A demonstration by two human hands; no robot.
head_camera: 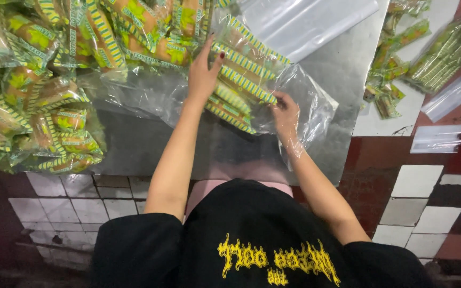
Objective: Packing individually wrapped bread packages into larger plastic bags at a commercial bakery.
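Head view — hands: left hand lies flat, fingers spread, pressing on the stack of wrapped snack packets; right hand is inside the mouth of the clear plastic bag, fingers curled and pinching the end of the stack through or under the film — which of the two I cannot tell.
Where the stack is: on the metal tabletop, between the two hands, partly inside the bag.
Risk, slipping: the packets are glossy and piled loose — if the left hand lifts, the stack could fan out sideways.
Risk, tearing: the thin film is stretched over the right wrist; a hard pull could split the mouth.
Risk, snagging: packet corners may catch on the creased film.
Container, clear bag: holds the striped yellow-green packets, not fully in.
Container, filled bags: at far right, already packed with similar packets.
Loose heap: unbagged packets at left.
Spare bags: flat, empty, beyond the stack.
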